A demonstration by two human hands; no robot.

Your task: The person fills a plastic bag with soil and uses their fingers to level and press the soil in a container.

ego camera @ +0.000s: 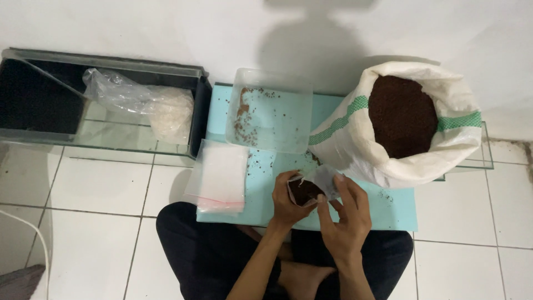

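Head view is showing the person sitting cross-legged on a white tiled floor [94, 222], with both hands raised just above the lap. The left hand [288, 200] is wrapping its fingers around a small clear bag [312, 188] partly filled with dark brown granules, gripping it from the left side. The right hand [345, 216] is touching the same bag from the right, its thumb and forefinger pinching the bag's upper edge while the other fingers are curling loosely below. The bag is sitting between the two hands, over the near edge of a light blue worktop [266, 183] that is lying low on the floor.

Just left of the left hand, a stack of empty clear bags [219, 175] with a pink strip along the near end is resting on the worktop's left edge. Scattered brown grains are lying on the blue surface around the hands. Just beyond the right hand, a large white woven sack [355, 144] with green stripes is standing open, full of the same brown granules [402, 114]. Beyond the left hand, a clear plastic tray [269, 119] dusted with a few grains is lying near the wall. Far to the left, a glass tank [105, 105] is holding a crumpled plastic bag of white material [166, 114].
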